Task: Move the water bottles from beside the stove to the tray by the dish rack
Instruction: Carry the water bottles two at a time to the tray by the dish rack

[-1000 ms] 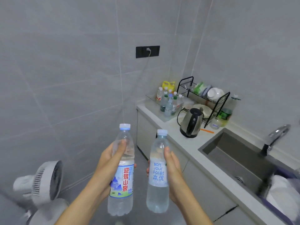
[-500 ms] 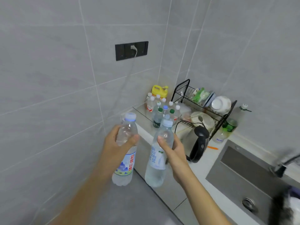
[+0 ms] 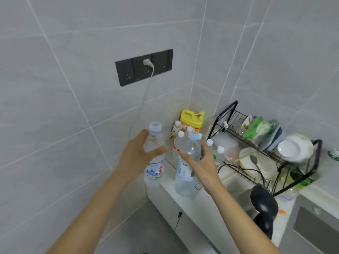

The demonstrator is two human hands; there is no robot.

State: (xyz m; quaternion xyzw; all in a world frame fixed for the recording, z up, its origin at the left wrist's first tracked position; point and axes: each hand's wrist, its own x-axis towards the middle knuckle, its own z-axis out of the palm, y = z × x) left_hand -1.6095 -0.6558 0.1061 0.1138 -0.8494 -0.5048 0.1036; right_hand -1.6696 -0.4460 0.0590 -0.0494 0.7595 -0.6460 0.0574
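Both bottles have come closer to the rack (image 3: pixel 271 156) than half a second back, and the view has swung in on the counter corner. My left hand (image 3: pixel 136 158) grips the left bottle (image 3: pixel 155 154) around its upper body, thumb across the front, forearm reaching in from lower left. Its label carries red Chinese characters over a blue mountain picture; characters too blurred to read surely. Pale blue cap on top. That bottle hangs off the counter edge, left of the rack. My right hand (image 3: pixel 200 165) wraps the right bottle (image 3: pixel 187 167) at the shoulder, fingers curled round from the right side. Its label is pale with faint blue print, only 优 half legible. This bottle sits nearer the rack, over the counter (image 3: pixel 207 206); cannot tell if its base touches. Hands are apart, one bottle each. Behind them, left of the rack, white-capped bottles (image 3: pixel 180 136) and a yellow jug (image 3: pixel 191 119) crowd together. Kettle (image 3: pixel 262 208) sits in front of the rack.
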